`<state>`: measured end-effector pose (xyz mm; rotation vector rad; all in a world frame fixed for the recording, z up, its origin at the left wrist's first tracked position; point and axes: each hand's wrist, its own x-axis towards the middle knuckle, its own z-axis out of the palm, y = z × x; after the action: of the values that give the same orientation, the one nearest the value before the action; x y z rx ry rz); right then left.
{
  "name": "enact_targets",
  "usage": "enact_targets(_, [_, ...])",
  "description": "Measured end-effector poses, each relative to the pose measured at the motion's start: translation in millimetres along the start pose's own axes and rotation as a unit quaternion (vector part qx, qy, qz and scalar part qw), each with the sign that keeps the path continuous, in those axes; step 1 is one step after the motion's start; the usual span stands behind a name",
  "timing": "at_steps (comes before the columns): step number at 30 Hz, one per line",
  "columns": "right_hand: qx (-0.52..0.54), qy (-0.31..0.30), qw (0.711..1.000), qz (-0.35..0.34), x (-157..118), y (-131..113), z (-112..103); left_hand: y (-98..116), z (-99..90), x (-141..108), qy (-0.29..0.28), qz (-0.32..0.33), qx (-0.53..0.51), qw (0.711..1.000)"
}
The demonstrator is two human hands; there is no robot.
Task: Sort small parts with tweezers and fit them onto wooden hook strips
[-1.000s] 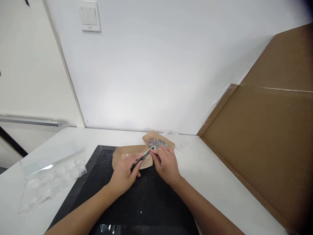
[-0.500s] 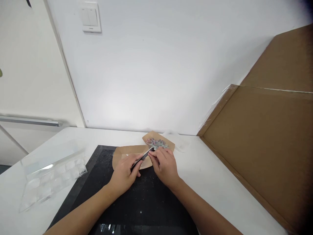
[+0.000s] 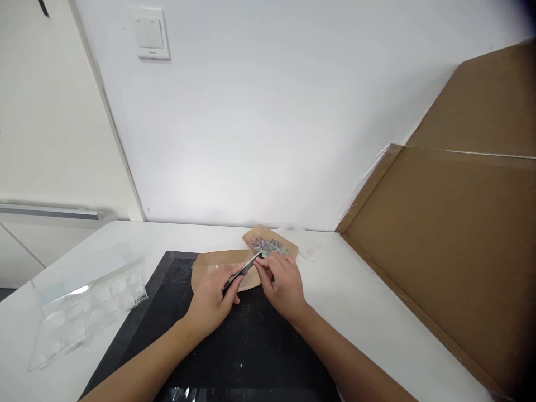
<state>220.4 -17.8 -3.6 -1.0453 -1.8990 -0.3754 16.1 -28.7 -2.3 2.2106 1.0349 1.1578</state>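
Observation:
My left hand (image 3: 213, 297) is closed round the near end of a slim, flat black object with a pale upper edge (image 3: 247, 267); it looks like a phone or its case, tilted up to the right. At its far end, my right hand (image 3: 285, 285) has thumb and fingers pinched together against it; anything small between them is hidden. Beneath the hands lies a brown kraft paper pouch with a clear window (image 3: 201, 271), partly covered by my left hand. Just behind, a second kraft pouch (image 3: 293, 248) has small pink and grey-blue pieces in its window.
A black mat (image 3: 218, 357) covers the middle of the white table (image 3: 355, 312). On the left sits a clear compartment box (image 3: 90, 315) with its lid open. Crumpled clear plastic (image 3: 307, 243) lies by the wall. A large cardboard sheet (image 3: 452, 240) stands along the right side.
The view has shifted slightly. Both hands keep nearly the same hold on the black object, and nothing else has visibly moved.

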Motion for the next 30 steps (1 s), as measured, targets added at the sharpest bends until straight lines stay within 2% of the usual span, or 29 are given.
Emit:
enact_targets(4, [0.004,-0.036,0.999,-0.033,-1,-7,0,-1,0.4,-1,0.007,0.007,-0.007,1.000])
enact_targets(11, [-0.019,0.016,0.999,0.020,-2,2,1,-3,1.2,-2,0.002,0.001,0.003,1.000])
enact_targets(17, [0.000,-0.037,0.999,-0.031,-2,-8,0,-3,1.4,-1,0.008,0.008,-0.007,1.000])
enact_targets(24, [-0.021,-0.006,1.000,-0.002,0,-2,-1,-5,1.9,-2,0.008,0.001,0.005,1.000])
enact_targets(30, [0.000,-0.053,0.998,-0.045,-4,-11,1,-8,1.6,-1,0.011,-0.001,-0.013,1.000])
